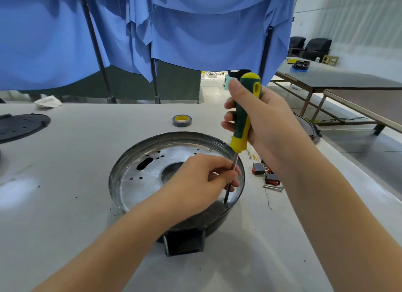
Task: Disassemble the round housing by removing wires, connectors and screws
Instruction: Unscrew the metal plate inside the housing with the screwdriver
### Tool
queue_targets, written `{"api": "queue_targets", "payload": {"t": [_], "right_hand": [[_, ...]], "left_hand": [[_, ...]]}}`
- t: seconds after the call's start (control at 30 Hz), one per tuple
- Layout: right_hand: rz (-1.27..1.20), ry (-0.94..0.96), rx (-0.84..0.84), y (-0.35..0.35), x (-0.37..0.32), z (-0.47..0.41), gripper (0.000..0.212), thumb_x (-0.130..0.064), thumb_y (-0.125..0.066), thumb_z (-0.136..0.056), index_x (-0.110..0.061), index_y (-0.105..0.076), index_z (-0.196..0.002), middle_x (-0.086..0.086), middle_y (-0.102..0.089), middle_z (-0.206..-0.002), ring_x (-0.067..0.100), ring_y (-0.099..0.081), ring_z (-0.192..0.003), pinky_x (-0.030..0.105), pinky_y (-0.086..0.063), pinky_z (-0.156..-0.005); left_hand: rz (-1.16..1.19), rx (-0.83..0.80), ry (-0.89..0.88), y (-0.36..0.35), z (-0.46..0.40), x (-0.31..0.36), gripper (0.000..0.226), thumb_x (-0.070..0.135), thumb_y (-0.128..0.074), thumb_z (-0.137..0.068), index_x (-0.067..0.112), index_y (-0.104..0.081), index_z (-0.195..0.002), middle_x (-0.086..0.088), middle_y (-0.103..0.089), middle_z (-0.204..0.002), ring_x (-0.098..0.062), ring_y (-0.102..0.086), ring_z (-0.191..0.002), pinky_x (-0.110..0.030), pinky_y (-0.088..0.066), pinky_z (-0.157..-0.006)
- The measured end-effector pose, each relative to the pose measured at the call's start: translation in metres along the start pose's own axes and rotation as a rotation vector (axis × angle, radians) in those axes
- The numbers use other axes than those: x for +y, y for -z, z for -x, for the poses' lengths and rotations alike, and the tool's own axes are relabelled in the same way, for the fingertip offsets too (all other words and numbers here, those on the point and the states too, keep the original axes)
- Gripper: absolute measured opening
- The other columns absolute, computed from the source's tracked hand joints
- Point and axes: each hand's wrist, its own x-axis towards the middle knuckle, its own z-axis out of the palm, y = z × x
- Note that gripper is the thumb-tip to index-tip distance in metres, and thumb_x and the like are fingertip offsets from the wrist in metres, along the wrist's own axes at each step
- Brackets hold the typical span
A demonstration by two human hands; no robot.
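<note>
The round housing [139,183] lies open side up on the white table, a shiny metal plate with holes inside its dark rim and a black rectangular spout at the front. My right hand [258,122] grips the green and yellow handle of a screwdriver [243,122] held nearly upright. Its tip stands on the plate near the housing's right front rim. My left hand [200,183] rests inside the housing and pinches the screwdriver's shaft low down.
Two red rocker switches [266,174] with wires and loose long screws [273,187] lie right of the housing. A tape roll [182,120] sits behind it. A black perforated disc [19,126] lies far left, another round part [309,128] at the table's right edge. Blue curtains hang behind.
</note>
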Motion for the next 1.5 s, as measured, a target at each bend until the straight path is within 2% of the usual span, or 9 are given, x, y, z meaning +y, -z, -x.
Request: {"api": "queue_targets", "payload": {"t": [0.23, 0.4, 0.67, 0.8, 1.0, 1.13, 1.27, 1.4, 1.5], "right_hand": [[-0.108, 0.091, -0.084, -0.011, 0.001, 0.006, 0.022, -0.012, -0.054, -0.093, -0.016, -0.045, -0.073, -0.001, -0.044, -0.056, 0.012, -0.038, -0.047, 0.024, -0.035, -0.046], [-0.185, 0.076, -0.210, -0.007, 0.002, 0.003, 0.028, -0.016, -0.054, -0.088, -0.015, -0.042, -0.063, -0.003, -0.039, -0.048, 0.009, -0.033, -0.038, 0.019, -0.031, -0.041], [-0.347, -0.024, -0.704, 0.014, -0.004, 0.001, 0.021, -0.016, -0.066, -0.067, -0.015, -0.045, -0.062, -0.009, -0.039, -0.043, 0.004, -0.032, -0.035, 0.015, -0.032, -0.039], [-0.278, -0.018, -0.462, 0.011, -0.003, 0.001, 0.017, -0.012, -0.052, -0.077, -0.013, -0.040, -0.066, -0.006, -0.039, -0.047, 0.007, -0.035, -0.039, 0.018, -0.035, -0.041], [0.074, -0.011, -0.004, -0.005, 0.000, 0.001, 0.014, -0.031, -0.063, -0.090, -0.019, -0.056, -0.087, -0.009, -0.060, -0.059, 0.004, -0.060, -0.053, 0.022, -0.054, -0.059], [0.098, 0.118, 0.057, -0.018, 0.005, 0.011, 0.018, -0.028, -0.058, -0.093, -0.017, -0.050, -0.081, 0.004, -0.051, -0.065, 0.009, -0.049, -0.051, 0.022, -0.047, -0.050], [-0.073, 0.121, -0.159, -0.022, 0.003, 0.014, 0.026, -0.012, -0.055, -0.092, -0.012, -0.041, -0.070, 0.005, -0.036, -0.055, 0.013, -0.034, -0.042, 0.023, -0.032, -0.042], [-0.123, 0.049, -0.483, -0.012, 0.000, 0.010, 0.036, -0.018, -0.054, -0.083, -0.011, -0.026, -0.064, -0.002, -0.030, -0.044, 0.011, -0.026, -0.036, 0.019, -0.024, -0.040], [-0.219, -0.012, -0.622, 0.000, -0.003, 0.007, 0.028, -0.024, -0.054, -0.079, -0.013, -0.035, -0.062, -0.007, -0.032, -0.043, 0.007, -0.025, -0.036, 0.018, -0.025, -0.038]], "left_hand": [[0.077, -0.026, 0.011, 0.004, 0.001, 0.001, 0.021, 0.015, -0.061, -0.093, 0.031, -0.071, -0.085, 0.012, -0.075, -0.080, -0.004, -0.071, -0.079, -0.010, -0.051, -0.070], [0.087, -0.031, 0.001, 0.005, 0.001, 0.001, 0.021, 0.016, -0.064, -0.091, 0.030, -0.075, -0.080, 0.008, -0.076, -0.080, -0.010, -0.072, -0.079, -0.015, -0.054, -0.071], [0.078, -0.044, 0.019, 0.006, 0.000, 0.000, 0.011, 0.022, -0.073, -0.084, 0.033, -0.076, -0.082, 0.005, -0.075, -0.080, -0.020, -0.071, -0.082, -0.033, -0.059, -0.078], [0.050, -0.036, 0.029, 0.005, -0.002, -0.001, 0.010, 0.024, -0.070, -0.086, 0.028, -0.076, -0.079, 0.006, -0.075, -0.078, -0.013, -0.072, -0.078, -0.028, -0.059, -0.074], [0.051, 0.004, 0.072, 0.005, -0.004, -0.004, 0.009, 0.026, -0.069, -0.087, 0.027, -0.076, -0.080, 0.010, -0.075, -0.077, -0.007, -0.072, -0.074, -0.018, -0.056, -0.068], [0.070, -0.007, 0.076, 0.007, -0.003, -0.004, 0.010, 0.026, -0.071, -0.085, 0.028, -0.076, -0.075, 0.007, -0.075, -0.076, -0.009, -0.072, -0.076, -0.024, -0.057, -0.069], [0.087, -0.035, 0.076, 0.013, -0.001, -0.002, 0.011, 0.026, -0.077, -0.078, 0.031, -0.076, -0.068, 0.003, -0.075, -0.074, -0.017, -0.072, -0.077, -0.029, -0.059, -0.071], [0.072, -0.022, 0.061, 0.013, -0.001, -0.001, 0.014, 0.032, -0.083, -0.068, 0.026, -0.072, -0.061, -0.001, -0.074, -0.071, -0.026, -0.071, -0.077, -0.039, -0.059, -0.074], [0.041, 0.002, 0.067, 0.009, -0.001, 0.000, 0.027, 0.047, -0.080, -0.059, 0.023, -0.071, -0.065, -0.001, -0.073, -0.070, -0.026, -0.071, -0.076, -0.050, -0.056, -0.078]]}}
